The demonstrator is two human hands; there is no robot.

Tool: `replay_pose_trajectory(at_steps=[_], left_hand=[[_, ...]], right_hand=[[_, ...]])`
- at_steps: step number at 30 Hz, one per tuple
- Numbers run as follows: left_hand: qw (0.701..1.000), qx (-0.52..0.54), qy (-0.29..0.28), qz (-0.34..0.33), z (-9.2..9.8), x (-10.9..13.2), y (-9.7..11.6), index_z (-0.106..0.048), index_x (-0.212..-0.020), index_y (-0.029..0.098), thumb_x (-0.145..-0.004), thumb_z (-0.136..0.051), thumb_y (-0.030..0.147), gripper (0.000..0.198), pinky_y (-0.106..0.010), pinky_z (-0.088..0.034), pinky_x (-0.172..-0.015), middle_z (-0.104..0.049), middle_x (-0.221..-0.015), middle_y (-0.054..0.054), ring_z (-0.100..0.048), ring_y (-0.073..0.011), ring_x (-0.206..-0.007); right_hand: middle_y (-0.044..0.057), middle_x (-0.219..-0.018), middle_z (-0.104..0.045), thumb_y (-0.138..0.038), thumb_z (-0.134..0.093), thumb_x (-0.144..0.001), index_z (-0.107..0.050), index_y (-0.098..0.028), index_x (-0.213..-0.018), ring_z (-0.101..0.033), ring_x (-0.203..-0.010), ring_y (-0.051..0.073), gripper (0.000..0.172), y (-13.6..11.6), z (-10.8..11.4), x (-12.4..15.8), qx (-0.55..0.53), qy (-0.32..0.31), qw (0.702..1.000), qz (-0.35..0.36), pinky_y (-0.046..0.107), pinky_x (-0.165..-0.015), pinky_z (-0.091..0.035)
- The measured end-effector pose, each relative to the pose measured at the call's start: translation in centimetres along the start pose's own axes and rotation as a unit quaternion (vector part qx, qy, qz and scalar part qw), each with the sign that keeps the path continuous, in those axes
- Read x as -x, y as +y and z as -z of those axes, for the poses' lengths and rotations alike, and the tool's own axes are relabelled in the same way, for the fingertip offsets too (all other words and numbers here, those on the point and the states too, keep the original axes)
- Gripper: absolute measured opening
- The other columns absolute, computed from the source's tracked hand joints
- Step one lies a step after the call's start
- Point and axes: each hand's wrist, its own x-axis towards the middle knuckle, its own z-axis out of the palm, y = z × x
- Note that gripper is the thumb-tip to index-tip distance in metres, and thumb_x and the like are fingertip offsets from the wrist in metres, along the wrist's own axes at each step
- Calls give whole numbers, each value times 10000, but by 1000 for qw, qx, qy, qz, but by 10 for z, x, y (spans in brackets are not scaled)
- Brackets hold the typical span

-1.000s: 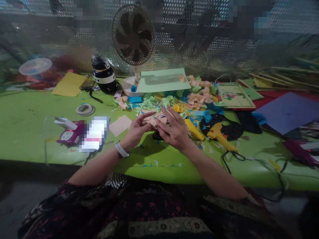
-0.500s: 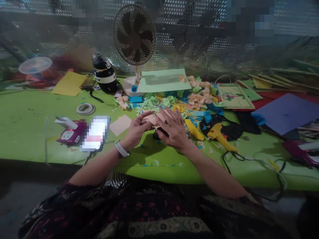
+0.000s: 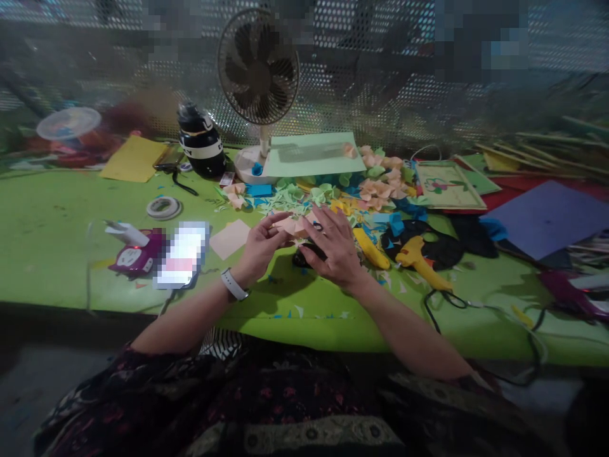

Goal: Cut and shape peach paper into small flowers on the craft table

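A peach paper piece (image 3: 288, 225), folded or curled, sits between my two hands above the front middle of the table. My left hand (image 3: 261, 249) is closed on its left end, thumb against the fingers. Long fingers of my right hand (image 3: 335, 244) bend over its right side and pinch it, hiding much of the paper. A small dark ring shape shows among those fingers; what it is I cannot make out. Below the right thumb lies a dark object (image 3: 301, 259), mostly covered. A flat peach paper square (image 3: 230, 239) rests left of my left hand.
Paper scraps and paper flowers (image 3: 380, 187) pile up behind my hands. On the right lie a yellow glue gun (image 3: 421, 261) with its cord and a yellow-handled thing (image 3: 371, 247). Leftward are a phone (image 3: 181, 255), tape roll (image 3: 163, 207) and bottle (image 3: 202, 143). A fan (image 3: 258, 66) stands behind.
The fingers of my right hand have shifted slightly and spread over the peach paper, baring the small dark ring shape. My left hand keeps its hold in nearly the same place.
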Motion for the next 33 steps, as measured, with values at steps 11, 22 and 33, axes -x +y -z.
replay_pose_trajectory(at_steps=[11, 22, 33], left_hand=[[999, 33, -8, 23, 3, 0, -1, -653, -1150, 144, -728, -803, 231, 457, -236, -568, -725, -707, -705, 31, -659, -78, -639], [992, -96, -50, -64, 2, 3, -3, -617, -1084, 161, -780, -773, 303, 370, -257, -581, -705, -741, -814, -30, -712, -142, -753], [857, -359, -52, -367, 11, -1, -12, -731, -1047, 180, -892, -638, 176, 180, -364, -602, -906, -722, -1188, -122, -701, -213, -1085]], right_hand=[[76, -1572, -405, -544, -542, -929, -465, -303, -1455, -288, -1492, 310, 584, -10, -6, 2, -20, -65, 997, 30, 619, -1207, -242], [129, -1321, -633, -213, -593, -873, -600, -213, -1173, -543, -1298, 311, 300, -4, -3, -2, -27, 114, 993, -8, 565, -1134, -384], [70, -1114, -731, -200, -593, -903, -653, -239, -921, -624, -1176, 267, 74, -4, -7, -2, -77, 130, 988, -41, 524, -1076, -456]])
